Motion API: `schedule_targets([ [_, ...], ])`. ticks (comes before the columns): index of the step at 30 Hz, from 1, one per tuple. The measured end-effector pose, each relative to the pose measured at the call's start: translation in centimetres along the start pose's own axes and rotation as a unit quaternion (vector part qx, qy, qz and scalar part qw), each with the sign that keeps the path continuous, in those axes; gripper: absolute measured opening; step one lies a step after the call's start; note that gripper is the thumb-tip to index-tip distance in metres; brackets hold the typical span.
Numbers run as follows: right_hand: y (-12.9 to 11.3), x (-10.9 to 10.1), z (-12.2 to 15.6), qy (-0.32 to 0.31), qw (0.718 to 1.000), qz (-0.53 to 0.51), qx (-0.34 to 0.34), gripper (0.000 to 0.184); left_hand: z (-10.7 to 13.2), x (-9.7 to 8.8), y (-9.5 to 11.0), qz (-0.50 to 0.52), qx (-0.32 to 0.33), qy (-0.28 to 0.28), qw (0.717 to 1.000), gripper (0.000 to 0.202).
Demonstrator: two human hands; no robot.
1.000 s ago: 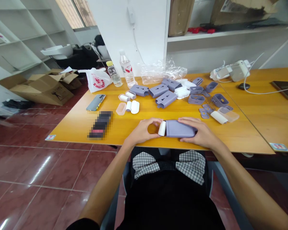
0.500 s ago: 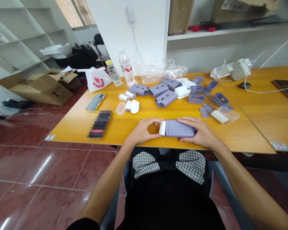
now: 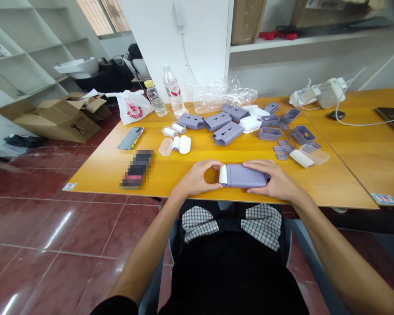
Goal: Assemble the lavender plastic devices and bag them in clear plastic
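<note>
Along the near edge of the orange wooden table (image 3: 95,177), a ribbed lavender plastic case (image 3: 246,176) lies on its side between the 2 hands, with a white cylinder (image 3: 223,174) filling its left end. The left hand (image 3: 195,180) curls round that end, fingertips at the cylinder, while the right hand (image 3: 269,179) lies spread and pressed on top of the case. Beyond them, 4 slotted lavender sleeves (image 3: 228,134) and loose white rollers (image 3: 184,145) sit on the tabletop, with a smartphone (image 3: 130,138) and a pixelated object (image 3: 138,169) to the left. Further back stand 2 plastic water bottles (image 3: 173,92). A translucent tray (image 3: 166,147) holds nothing visible, a white carrier bag (image 3: 130,107) sits at the table's far corner, and an open cardboard box (image 3: 57,120) rests on the tiled floor (image 3: 52,227).
</note>
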State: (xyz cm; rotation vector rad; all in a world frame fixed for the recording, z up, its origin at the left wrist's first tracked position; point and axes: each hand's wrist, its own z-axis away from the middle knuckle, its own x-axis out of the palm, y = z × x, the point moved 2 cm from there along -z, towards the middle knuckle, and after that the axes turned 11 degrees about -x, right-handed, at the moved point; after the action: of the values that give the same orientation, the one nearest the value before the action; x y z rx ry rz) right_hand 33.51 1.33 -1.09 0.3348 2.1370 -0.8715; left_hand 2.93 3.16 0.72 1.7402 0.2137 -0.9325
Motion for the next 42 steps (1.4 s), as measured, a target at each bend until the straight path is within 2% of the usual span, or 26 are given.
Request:
schedule_targets([
  [14, -0.21, 0.00, -0.09, 0.001, 1.000, -0.009, 0.029, 0.071, 0.10, 0.08, 0.39, -0.006, -0.019, 0.012, 1.000, 0.053],
  [22, -0.21, 0.01, -0.16, -0.002, 1.000, -0.012, 0.014, 0.074, 0.13, 0.09, 0.38, -0.029, -0.014, 0.008, 0.999, 0.054],
  [28, 0.26, -0.20, -0.04, 0.010, 1.000, -0.028, 0.008, 0.075, 0.43, -0.04, 0.41, -0.012, 0.006, 0.002, 1.000, 0.050],
  [34, 0.02, -0.32, -0.27, 0.024, 0.999, -0.037, 0.005, 0.073, 0.46, 0.00, 0.29, 0.008, -0.010, 0.017, 1.000, 0.046],
  [42, -0.27, -0.20, -0.24, 0.024, 0.999, -0.027, -0.007, 0.073, 0.33, 0.26, -0.18, 0.046, 0.009, 0.011, 0.999, 0.053],
])
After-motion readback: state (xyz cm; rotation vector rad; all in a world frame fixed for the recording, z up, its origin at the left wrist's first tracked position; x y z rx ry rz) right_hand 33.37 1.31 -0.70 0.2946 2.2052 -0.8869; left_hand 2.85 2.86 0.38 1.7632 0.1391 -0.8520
